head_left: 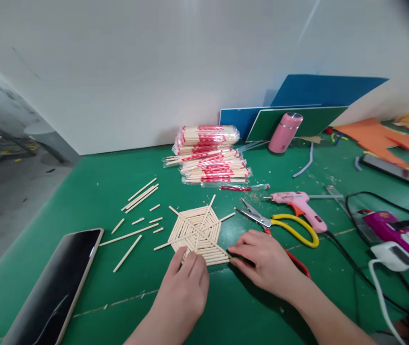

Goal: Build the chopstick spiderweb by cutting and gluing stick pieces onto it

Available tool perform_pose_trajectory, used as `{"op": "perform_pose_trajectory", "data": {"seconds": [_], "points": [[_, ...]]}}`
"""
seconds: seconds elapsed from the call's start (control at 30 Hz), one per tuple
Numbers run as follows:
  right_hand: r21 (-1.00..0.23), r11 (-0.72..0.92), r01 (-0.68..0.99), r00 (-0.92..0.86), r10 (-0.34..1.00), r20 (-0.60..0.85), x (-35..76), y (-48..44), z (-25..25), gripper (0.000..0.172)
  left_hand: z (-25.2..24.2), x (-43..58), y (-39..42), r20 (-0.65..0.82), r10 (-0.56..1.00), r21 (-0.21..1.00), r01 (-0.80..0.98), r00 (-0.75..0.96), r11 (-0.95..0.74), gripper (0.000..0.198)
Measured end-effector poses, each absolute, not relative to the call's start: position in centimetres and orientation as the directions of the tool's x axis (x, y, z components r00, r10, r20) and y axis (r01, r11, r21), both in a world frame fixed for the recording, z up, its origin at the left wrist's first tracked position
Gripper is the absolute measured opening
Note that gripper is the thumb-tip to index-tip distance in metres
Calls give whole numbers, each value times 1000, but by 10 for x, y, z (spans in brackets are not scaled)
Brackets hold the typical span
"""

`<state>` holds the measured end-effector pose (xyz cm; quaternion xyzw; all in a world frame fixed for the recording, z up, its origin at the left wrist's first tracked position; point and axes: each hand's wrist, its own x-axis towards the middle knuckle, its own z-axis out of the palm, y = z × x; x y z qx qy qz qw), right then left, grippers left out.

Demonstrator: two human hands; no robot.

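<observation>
The right hand [260, 258] is nearly closed, its thumb and index finger set on either side of the lower right end of a diagonal stick [211, 241], pinching it. The left hand [188, 282] is loosely curled, fingertips down at the near edge of the stick web [177, 230]; whether it grips anything there I cannot tell. The web lies flat on the green surface [93, 191], just in front of the 2 hands: nested rows of pale sticks form a hexagon, with 3 longer sticks crossing near its middle, the diagonal among them.

Just beyond the right hand lie scissors [266, 222], blades apart, with 1 yellow handle and 1 red handle, the red partly hidden behind the hand. Past them rests a pink glue gun [300, 203], its nozzle toward the web. Loose sticks [129, 243], long and short, are scattered left of the web, near a dark-screened phone [55, 287]. Behind the web are plastic-wrapped stick bundles [211, 165]; farther right, a pink bottle [285, 134] stands before a green board [264, 122].
</observation>
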<state>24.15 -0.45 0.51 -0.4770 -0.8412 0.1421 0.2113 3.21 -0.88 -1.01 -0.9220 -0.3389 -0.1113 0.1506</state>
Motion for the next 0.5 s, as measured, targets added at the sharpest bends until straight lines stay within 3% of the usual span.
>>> {"op": "perform_pose_trajectory", "data": {"seconds": [0.1, 0.2, 0.27, 0.5], "points": [[-480, 403, 779, -291, 911, 291, 261, -11, 13, 21, -11, 35, -9, 344, 588, -246, 675, 732, -696, 29], [-500, 189, 845, -4, 937, 348, 296, -19, 13, 17, -12, 35, -10, 361, 594, -246, 688, 719, -683, 31], [-440, 9, 898, 165, 920, 354, 319, -23, 10, 17, -12, 35, -10, 383, 592, -232, 694, 709, -681, 32], [-314, -257, 914, 358, 874, 329, 362, -12, 1, 25, -11, 33, -9, 444, 573, -181, 696, 689, -695, 33]]}}
